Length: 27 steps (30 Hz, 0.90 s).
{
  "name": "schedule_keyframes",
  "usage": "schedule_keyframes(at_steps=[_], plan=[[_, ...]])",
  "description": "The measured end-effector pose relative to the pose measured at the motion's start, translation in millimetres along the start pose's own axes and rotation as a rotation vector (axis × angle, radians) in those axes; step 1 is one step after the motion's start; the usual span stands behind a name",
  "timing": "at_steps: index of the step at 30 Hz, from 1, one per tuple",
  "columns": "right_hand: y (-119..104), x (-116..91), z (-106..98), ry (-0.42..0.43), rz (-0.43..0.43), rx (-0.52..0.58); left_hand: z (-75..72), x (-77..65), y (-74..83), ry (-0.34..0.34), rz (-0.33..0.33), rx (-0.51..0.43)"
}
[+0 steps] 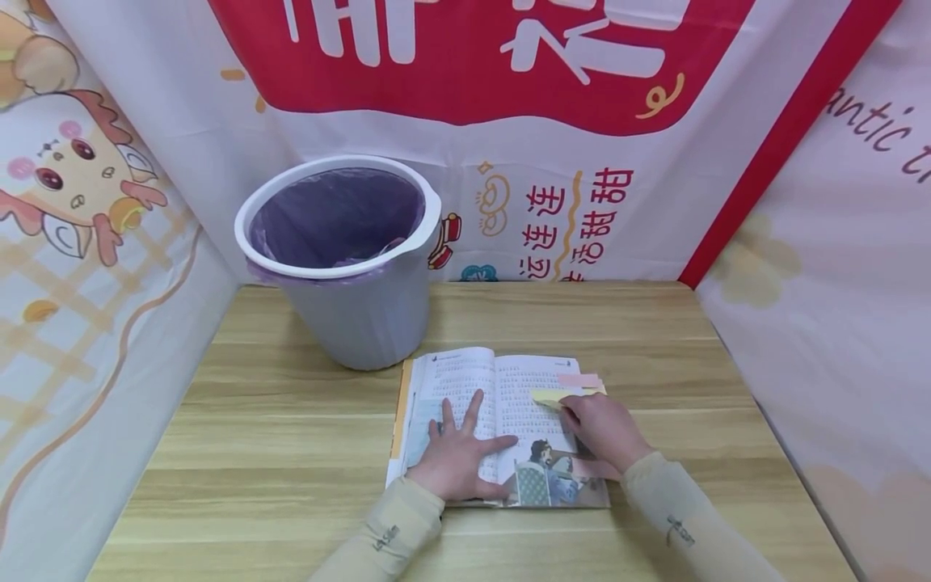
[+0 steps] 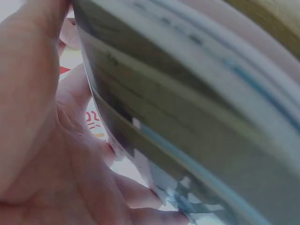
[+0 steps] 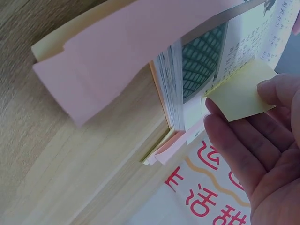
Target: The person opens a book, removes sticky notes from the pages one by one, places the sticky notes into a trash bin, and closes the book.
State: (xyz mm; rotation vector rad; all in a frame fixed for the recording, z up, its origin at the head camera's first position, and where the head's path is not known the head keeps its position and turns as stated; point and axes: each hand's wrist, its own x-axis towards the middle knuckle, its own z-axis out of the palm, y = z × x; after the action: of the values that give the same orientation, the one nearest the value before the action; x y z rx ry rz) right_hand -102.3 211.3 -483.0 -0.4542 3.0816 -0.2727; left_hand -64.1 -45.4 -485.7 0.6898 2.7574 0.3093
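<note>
An open book [image 1: 527, 373] with printed text and a colour picture lies on the wooden table. My left hand [image 1: 458, 457] rests on its left page and across the centre fold, fingers spread. At the right page's outer edge, my right hand [image 1: 607, 428] pinches a yellow sticky note [image 3: 241, 91] between thumb and fingers; one edge of the note lies against the page. Pink sticky notes [image 1: 578, 379] stick out past the right edge, above and below the right hand. In the right wrist view, a long pink strip [image 3: 117, 51] overlaps a yellow one.
Behind the book, to the left, stands a grey waste bin [image 1: 364, 319] with a white rim and purple liner. Printed cloth [image 1: 465, 141] hangs at the back and both sides of the wooden table [image 1: 291, 453].
</note>
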Motion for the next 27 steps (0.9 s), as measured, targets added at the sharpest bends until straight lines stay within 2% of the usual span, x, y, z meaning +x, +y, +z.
schedule_keyframes(at_steps=[4, 14, 22, 27], plan=[[1.1, -0.8, -0.9, 0.028, -0.011, 0.000, -0.5, 0.7, -0.9, -0.012, -0.008, 0.013], [3.1, -0.2, -6.8, 0.012, 0.016, 0.050, -2.2, 3.6, 3.3, -0.046, -0.032, 0.015], [5.5, 0.2, -16.3, -0.024, 0.094, 0.118, -5.8, 2.0, 4.8, -0.042, -0.028, 0.004], [7.7, -0.5, -22.3, 0.003, 0.122, 0.149, -6.7, 2.0, 5.2, -0.046, -0.030, -0.002]])
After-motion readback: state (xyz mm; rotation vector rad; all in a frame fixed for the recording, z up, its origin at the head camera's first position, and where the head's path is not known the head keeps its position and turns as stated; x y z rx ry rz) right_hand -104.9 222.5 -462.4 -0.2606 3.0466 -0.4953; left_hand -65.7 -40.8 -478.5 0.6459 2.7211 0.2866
